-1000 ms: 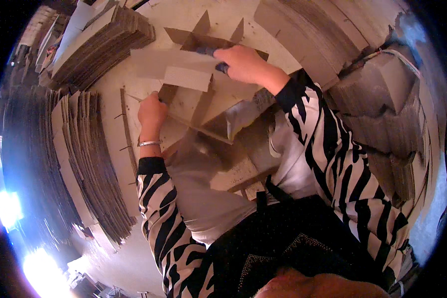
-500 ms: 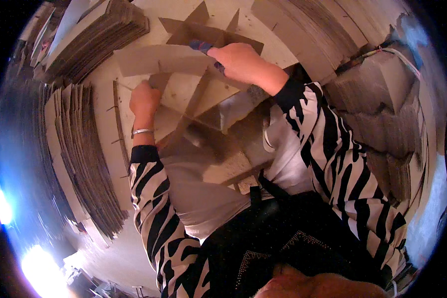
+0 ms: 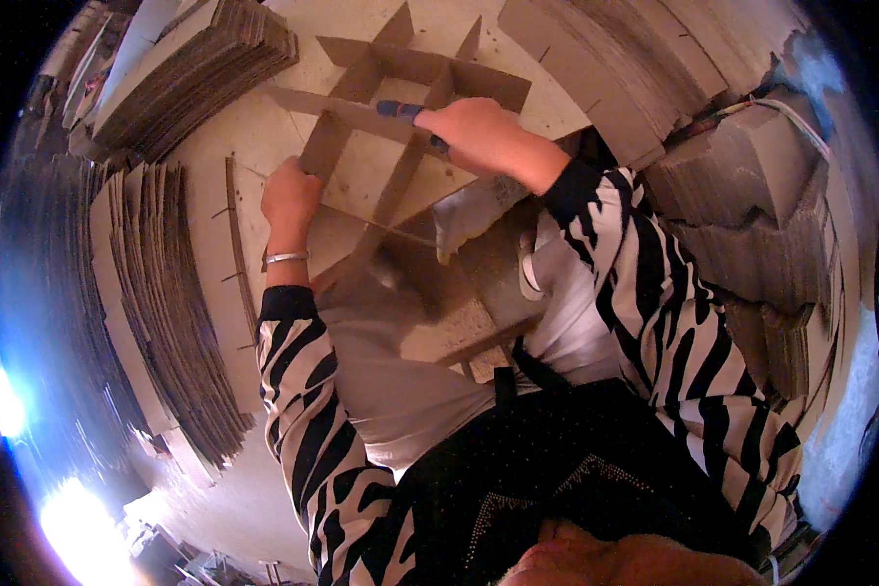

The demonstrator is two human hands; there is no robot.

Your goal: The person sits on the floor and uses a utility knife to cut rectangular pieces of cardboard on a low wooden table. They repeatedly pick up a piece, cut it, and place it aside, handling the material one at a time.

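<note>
Slotted brown cardboard strips cross one another in a partition grid [image 3: 439,68] on the pale work surface. My right hand [image 3: 488,137], with dark blue coverings on its fingers, pinches a long crosswise cardboard strip [image 3: 327,104] by its upper edge. That strip stands on edge across the others. My left hand [image 3: 291,200] is closed at the near end of a lengthwise strip [image 3: 324,146], left of the grid's middle. The exact grip of its fingertips is hidden. Other strips reach toward me, over the edge of the surface.
A thick stack of cardboard strips [image 3: 195,78] lies at the far left. Nearer on the left stands another row of slotted strips [image 3: 171,303]. More cardboard piles [image 3: 606,68] are at the far right, and bundled pieces [image 3: 742,234] sit on the right.
The crosswise strip has turned from showing its broad face to standing upright in the grid. My right hand has come slightly nearer and to the right; my left hand has shifted slightly.
</note>
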